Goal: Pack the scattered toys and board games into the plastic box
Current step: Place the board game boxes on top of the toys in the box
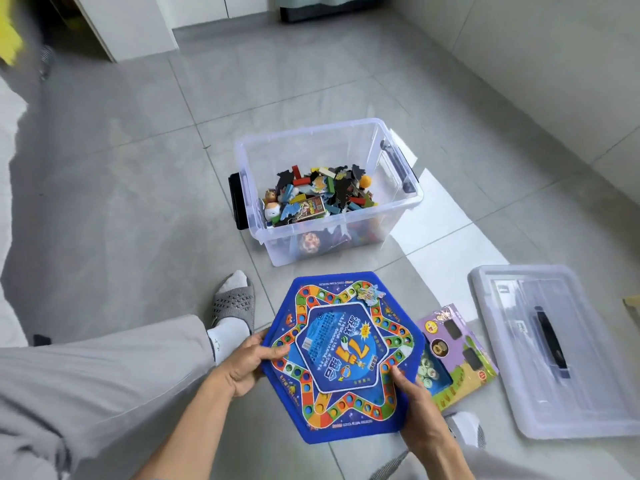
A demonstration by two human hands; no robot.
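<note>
Between your hands sits the blue hexagonal board game (346, 355), left hand (249, 362) and right hand (415, 407) gripping its edges; plastic box (398, 206) just beyond them.

Floor (121, 161): large pale grey glossy tiles, thin grout lines. Bright band of light (446, 216) crosses tiles ahead and right of the hands. White cabinet (128, 26) far ahead, left. Light grey tiled wall (554, 64) far right. Dark baseboard strip (332, 13) straight ahead at top edge. Blurred yellow patch (8, 32), upper left corner.
</note>
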